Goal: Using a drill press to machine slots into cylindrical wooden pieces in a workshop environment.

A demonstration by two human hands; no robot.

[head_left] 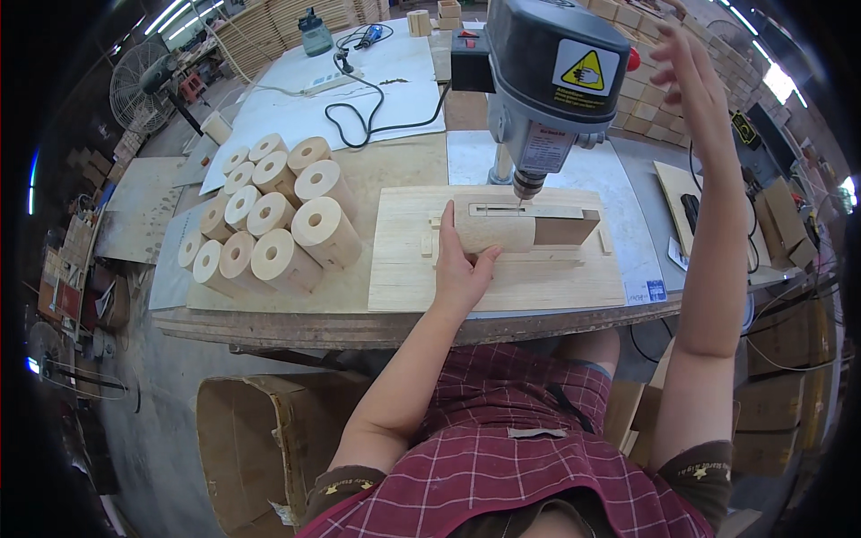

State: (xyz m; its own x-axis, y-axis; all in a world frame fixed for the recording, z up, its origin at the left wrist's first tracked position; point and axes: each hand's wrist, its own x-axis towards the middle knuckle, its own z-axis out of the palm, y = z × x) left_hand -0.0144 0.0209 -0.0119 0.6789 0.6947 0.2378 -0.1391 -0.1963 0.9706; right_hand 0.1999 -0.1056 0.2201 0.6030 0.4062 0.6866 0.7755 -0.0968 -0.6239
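At the centre of the frame, a pale wooden cylinder (502, 235) lies on its side on a flat board (404, 285). The left hand (464, 267) grasps its left end, with the thumb on the near side and a finger running up along the end. On top lies a slotted strip (558, 212), which reaches right over a brown block (560, 232). Just above the strip hangs the chuck (529, 183) of a drill press (516, 67), which fills the upper middle. At the upper right, the right hand (695, 76) is raised and released, fingers parted, near a red knob (634, 59) on the press.

Left of the board, more cylinders (271, 215) stand close together on the desk (269, 325), each with a round hole in its top. Toward the upper left are a black cable (363, 139), a power strip (325, 83) and a bottle (314, 34), with a fan (142, 92) beyond. Stacked blocks (646, 112) rise behind the press at the upper right. At the lower left, a cardboard box (238, 448) sits on the floor (175, 394).
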